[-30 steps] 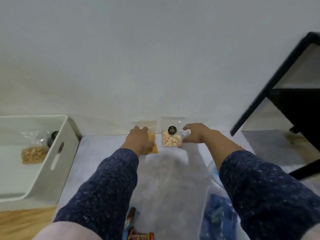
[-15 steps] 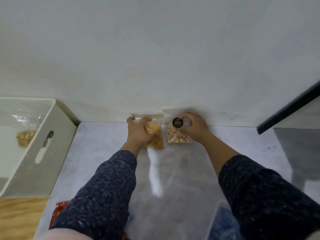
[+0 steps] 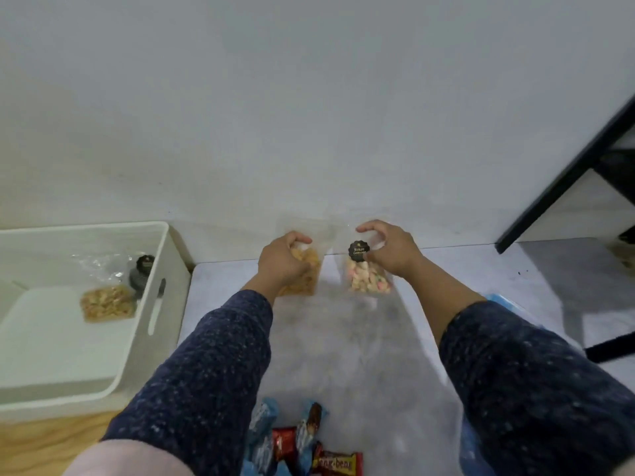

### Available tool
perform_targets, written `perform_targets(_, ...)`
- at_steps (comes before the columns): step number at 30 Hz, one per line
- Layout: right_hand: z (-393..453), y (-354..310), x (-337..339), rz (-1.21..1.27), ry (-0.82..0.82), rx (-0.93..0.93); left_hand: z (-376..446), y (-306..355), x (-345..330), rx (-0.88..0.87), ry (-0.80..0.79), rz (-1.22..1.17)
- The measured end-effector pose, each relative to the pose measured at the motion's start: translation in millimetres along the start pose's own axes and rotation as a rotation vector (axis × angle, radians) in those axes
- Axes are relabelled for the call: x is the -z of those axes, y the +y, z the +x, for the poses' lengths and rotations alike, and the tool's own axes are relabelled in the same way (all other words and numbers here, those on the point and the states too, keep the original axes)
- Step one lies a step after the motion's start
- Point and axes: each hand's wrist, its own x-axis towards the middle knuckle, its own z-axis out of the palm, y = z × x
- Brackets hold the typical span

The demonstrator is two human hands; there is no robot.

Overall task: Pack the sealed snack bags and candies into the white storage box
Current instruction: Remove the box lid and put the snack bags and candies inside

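Observation:
My left hand (image 3: 283, 261) grips a clear bag of orange-yellow chips (image 3: 305, 276) near the wall. Beside it, my right hand (image 3: 391, 250) holds a clear bag of pastel biscuits (image 3: 367, 281) with a round black label. Both bags are lifted slightly off the grey surface (image 3: 343, 355). The white storage box (image 3: 151, 304) stands at the left, and a sealed bag of nuts (image 3: 106, 303) lies inside it. Several wrapped candies (image 3: 309, 448) lie near the bottom edge between my arms.
A dark round label (image 3: 142, 269) on clear plastic shows at the box's far side. A white wall rises just behind the bags. A black frame (image 3: 567, 173) stands at the right. Blue plastic (image 3: 505, 302) peeks out beside my right sleeve. Wooden floor (image 3: 44, 444) lies at lower left.
Both hands have closed around the bags and raised them from the wall's base. The view has tilted down, so the candies and more of the box show.

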Motion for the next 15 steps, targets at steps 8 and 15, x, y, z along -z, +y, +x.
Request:
perform_targets(8,-75.5,-113.6,-15.2,0.109,0.170,0.103,-55.0,-6.9,122.0,-0.153,0.051,-0.200)
perform_targets(15,-102.1,-221.1,-48.9,0.199,0.154,0.232,-91.3,-37.6,234.5,-0.168,0.163,-0.303)
